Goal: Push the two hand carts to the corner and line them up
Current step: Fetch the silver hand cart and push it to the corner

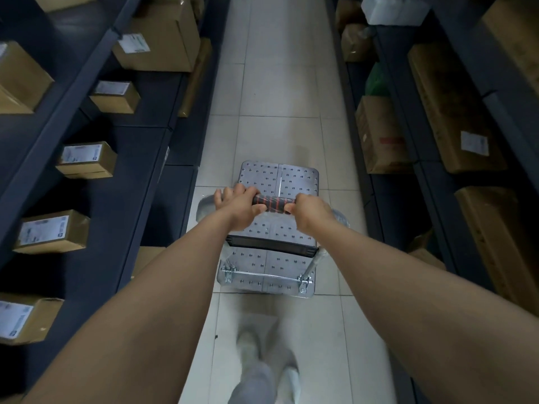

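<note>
A silver platform hand cart (280, 182) with a dimpled metal deck stands in the aisle right in front of me. Its handle bar (272, 203) carries a black grip with red stripes. My left hand (237, 208) grips the left end of that grip. My right hand (310, 212) grips its right end. Both arms reach straight forward over the near part of the deck. Only one cart is in view.
Dark shelving (140, 158) with cardboard boxes (84, 160) lines the left side; more shelving with larger boxes (382, 135) lines the right. A pale tiled floor (277, 83) runs ahead between them. My legs and shoes (265, 354) are blurred below the cart.
</note>
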`<state>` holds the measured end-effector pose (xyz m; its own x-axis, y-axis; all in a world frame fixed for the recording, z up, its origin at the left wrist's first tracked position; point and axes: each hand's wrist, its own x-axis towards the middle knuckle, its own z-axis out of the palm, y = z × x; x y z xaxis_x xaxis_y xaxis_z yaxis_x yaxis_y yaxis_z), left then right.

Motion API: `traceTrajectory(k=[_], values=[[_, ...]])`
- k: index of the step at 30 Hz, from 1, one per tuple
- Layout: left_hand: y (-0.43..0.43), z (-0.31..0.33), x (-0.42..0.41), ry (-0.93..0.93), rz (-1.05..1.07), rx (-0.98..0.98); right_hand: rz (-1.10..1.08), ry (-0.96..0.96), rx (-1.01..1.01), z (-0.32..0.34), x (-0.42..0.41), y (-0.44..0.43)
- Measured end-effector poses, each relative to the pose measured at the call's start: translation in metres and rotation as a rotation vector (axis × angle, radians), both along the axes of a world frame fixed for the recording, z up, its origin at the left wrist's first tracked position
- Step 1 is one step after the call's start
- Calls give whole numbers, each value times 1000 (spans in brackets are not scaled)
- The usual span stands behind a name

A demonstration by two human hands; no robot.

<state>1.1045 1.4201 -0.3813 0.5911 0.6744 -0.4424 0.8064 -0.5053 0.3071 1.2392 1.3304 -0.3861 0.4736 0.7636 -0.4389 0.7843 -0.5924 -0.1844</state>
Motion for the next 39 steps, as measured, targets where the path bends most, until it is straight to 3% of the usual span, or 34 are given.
traceTrajectory(k=[5, 20, 39], values=[[39, -2, 29, -4, -35, 7, -82, 74, 26, -6, 32, 35], [158, -5, 117, 11, -95, -38, -115, -11, -23, -9, 117, 155], [308, -1, 215, 25, -87, -42, -129, 45, 25, -15, 214, 301]])
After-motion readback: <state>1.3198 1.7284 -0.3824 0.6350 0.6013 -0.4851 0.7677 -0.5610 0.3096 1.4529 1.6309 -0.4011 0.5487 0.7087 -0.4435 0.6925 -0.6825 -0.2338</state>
